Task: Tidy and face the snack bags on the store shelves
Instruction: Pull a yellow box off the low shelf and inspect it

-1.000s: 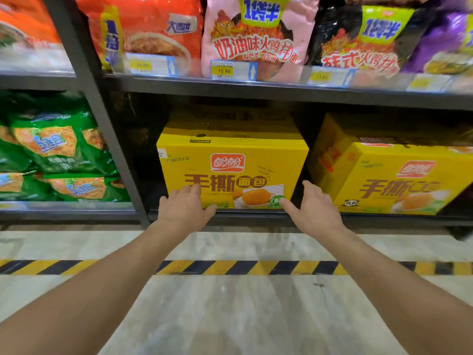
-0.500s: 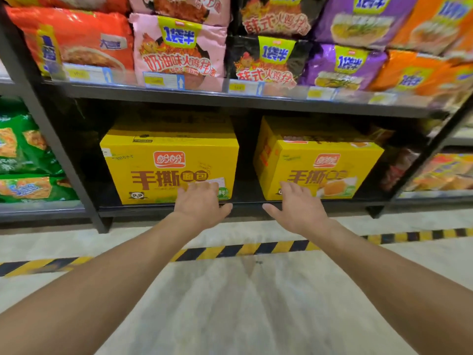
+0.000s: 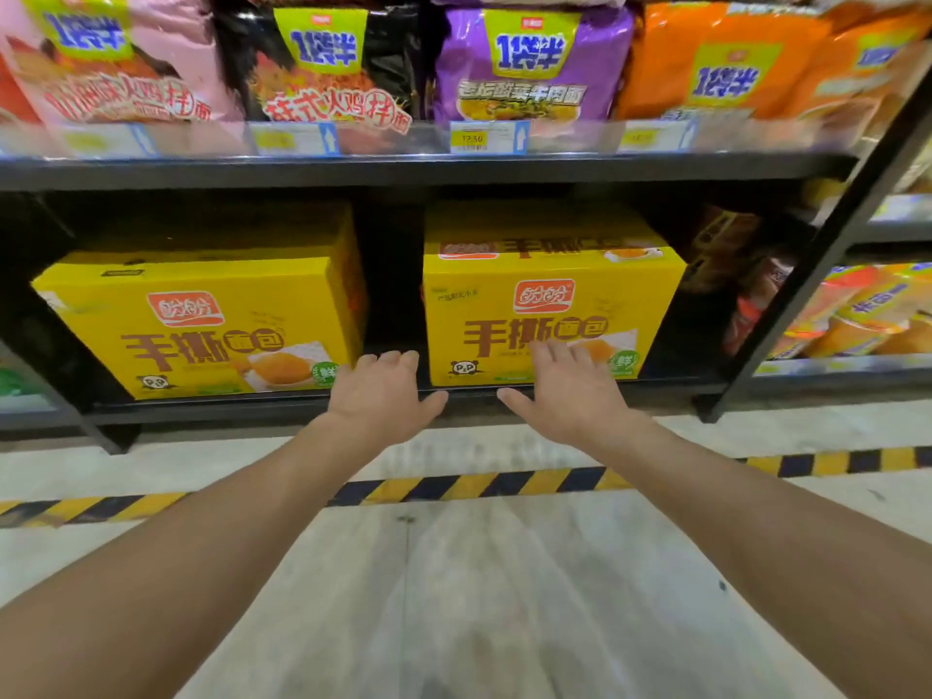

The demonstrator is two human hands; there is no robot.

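Note:
Two yellow bread boxes stand on the bottom shelf: a left box [image 3: 201,320] and a right box [image 3: 544,305], with a dark gap between them. My left hand [image 3: 381,396] is spread flat in front of that gap, holding nothing. My right hand [image 3: 567,391] reaches out flat before the lower front of the right box; whether it touches the box I cannot tell. On the shelf above stand noodle bags: pink [image 3: 111,63], black [image 3: 328,63], purple [image 3: 529,63] and orange [image 3: 726,63].
A black shelf board [image 3: 403,171] with price tags [image 3: 486,137] runs above the boxes. A slanted black upright [image 3: 827,254] stands at right, with orange packs [image 3: 867,315] beyond it. Darker bags [image 3: 726,254] lie behind the right box. Yellow-black floor tape [image 3: 479,484] crosses the grey floor.
The view and both hands have shifted right along the shelf. My hands were in front of the left box; now they are at the gap and the right box.

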